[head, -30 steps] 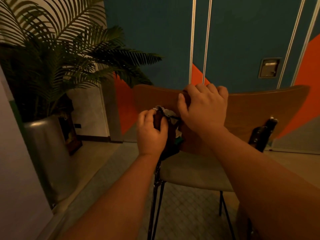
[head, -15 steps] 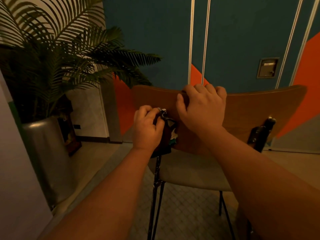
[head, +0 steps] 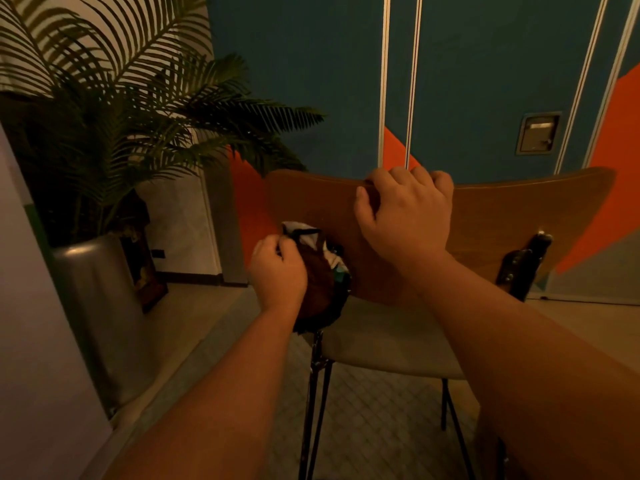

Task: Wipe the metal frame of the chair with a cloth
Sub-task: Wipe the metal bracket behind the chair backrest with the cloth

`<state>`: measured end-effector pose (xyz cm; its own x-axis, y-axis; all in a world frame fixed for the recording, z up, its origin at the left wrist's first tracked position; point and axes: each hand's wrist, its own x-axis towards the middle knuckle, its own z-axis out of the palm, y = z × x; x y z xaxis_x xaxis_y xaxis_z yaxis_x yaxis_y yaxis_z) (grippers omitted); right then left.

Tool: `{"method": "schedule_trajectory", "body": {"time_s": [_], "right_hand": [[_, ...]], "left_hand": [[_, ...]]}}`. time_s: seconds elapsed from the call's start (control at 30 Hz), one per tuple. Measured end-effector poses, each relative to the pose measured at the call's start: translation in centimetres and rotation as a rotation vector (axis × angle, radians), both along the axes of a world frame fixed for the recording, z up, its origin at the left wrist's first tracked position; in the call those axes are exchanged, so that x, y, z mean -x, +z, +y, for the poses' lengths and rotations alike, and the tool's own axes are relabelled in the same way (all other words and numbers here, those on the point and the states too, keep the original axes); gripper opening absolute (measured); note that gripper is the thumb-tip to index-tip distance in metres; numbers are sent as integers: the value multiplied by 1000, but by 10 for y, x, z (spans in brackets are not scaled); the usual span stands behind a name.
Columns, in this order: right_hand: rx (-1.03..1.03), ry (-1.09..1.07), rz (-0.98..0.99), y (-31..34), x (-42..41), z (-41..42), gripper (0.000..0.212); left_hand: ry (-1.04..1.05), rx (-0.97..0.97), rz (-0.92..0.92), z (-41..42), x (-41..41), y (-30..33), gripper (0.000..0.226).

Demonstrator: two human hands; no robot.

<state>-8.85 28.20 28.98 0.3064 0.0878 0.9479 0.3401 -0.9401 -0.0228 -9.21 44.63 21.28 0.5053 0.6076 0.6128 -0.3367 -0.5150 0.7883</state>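
Observation:
A chair stands in front of me with a curved wooden backrest (head: 512, 216), a grey seat (head: 388, 341) and a thin black metal frame (head: 313, 403). My left hand (head: 277, 271) grips a dark cloth (head: 320, 271) with white patches, wrapped around the frame's left upright just below the backrest. The upright under the cloth is hidden. My right hand (head: 405, 216) holds the top edge of the backrest, fingers curled over it. A second black bracket (head: 523, 265) shows at the backrest's right side.
A large palm plant (head: 114, 133) in a grey metallic pot (head: 93, 306) stands to the left, close to the chair. A blue and orange wall panel (head: 485, 64) rises behind. A pale wall (head: 31, 341) borders the left. Patterned floor (head: 374, 424) lies below the seat.
My left hand has slid the cloth down the left upright of the frame, from beside the backrest to nearer the seat. My right hand has kept its hold on the backrest.

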Motion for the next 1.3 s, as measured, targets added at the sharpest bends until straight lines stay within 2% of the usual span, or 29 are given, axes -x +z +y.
{"method": "schedule_trajectory", "body": {"time_s": [0.07,0.2,0.3,0.37,0.57,0.77,1.0,1.13,1.3], "right_hand": [[1,0,9,0,0,0,37],[-4,-3,9,0,0,0,37],[3,-5,8,0,-1,0,37],[6,5,7,0,0,0,36],[2,-3,6,0,-1,0,36],[-8,9,-7,0,-1,0,35],[-9,5,-6,0,0,0,33],[-10,8,-5,0,1,0,34],[-2,13,17,1,1,0,35]], "left_hand": [[26,38,-30,4,4,-10,35],[-24,-131,-89,1,8,-9,16],[-58,-283,-135,-9,3,7,22],[-7,-358,-121,-17,-2,15,22],[99,-299,-123,-26,-5,15,16],[50,-157,42,-31,2,23,12],[-11,-240,121,-24,5,29,15],[42,-336,195,-22,8,32,17],[98,-410,201,-26,8,29,19]]}}
